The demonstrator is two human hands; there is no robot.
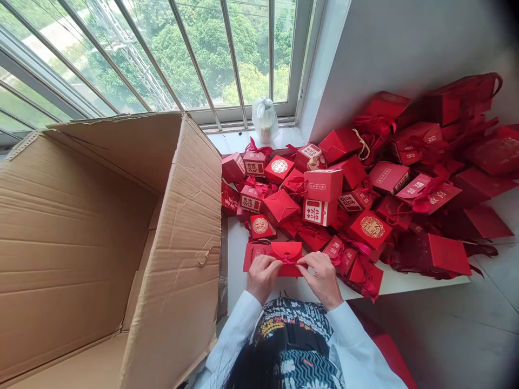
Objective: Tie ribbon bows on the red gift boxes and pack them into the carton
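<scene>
Close to my body, a red gift box [288,249] with a rounded flap lies at the front edge of the white surface. A thin red ribbon [288,261] crosses its front, knotted near the middle. My left hand [263,275] pinches the ribbon on the left side, thumb and fingers together. On the right, my right hand [320,276] pinches the ribbon's other side. Both hands rest against the box. Partly behind my left hand is another flat red piece [252,254] with a dark cord.
A large open cardboard box [182,243] stands at the left. Several red gift boxes [279,208] with ribbons and gold or white print are heaped behind and to the right on the white tabletop [237,237]. A tied plastic bag [265,120] sits by the barred window.
</scene>
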